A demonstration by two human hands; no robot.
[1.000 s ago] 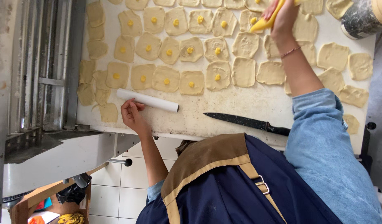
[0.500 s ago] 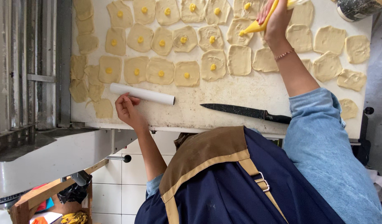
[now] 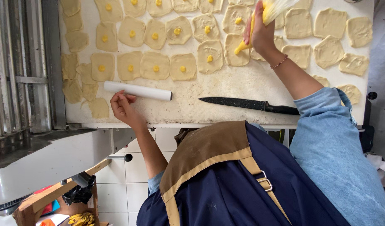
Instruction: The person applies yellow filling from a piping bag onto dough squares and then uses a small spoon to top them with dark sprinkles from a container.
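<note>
Piping bag (image 3: 265,16) shifted to next bare dough square (image 3: 238,50) | right hand (image 3: 259,35) grip squeezing bag | left hand (image 3: 123,106) loosely open beside roller (image 3: 138,90), lower left | knife (image 3: 246,104) idle on table (image 3: 226,86)

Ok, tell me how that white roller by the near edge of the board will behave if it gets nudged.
The white roller is a smooth, plain cylinder lying on its side, so it would probably roll easily across the floured board. It looks rigid, unlikely to bend. The left hand touches it on the near side and would likely stop it rolling toward the board's edge.
</note>
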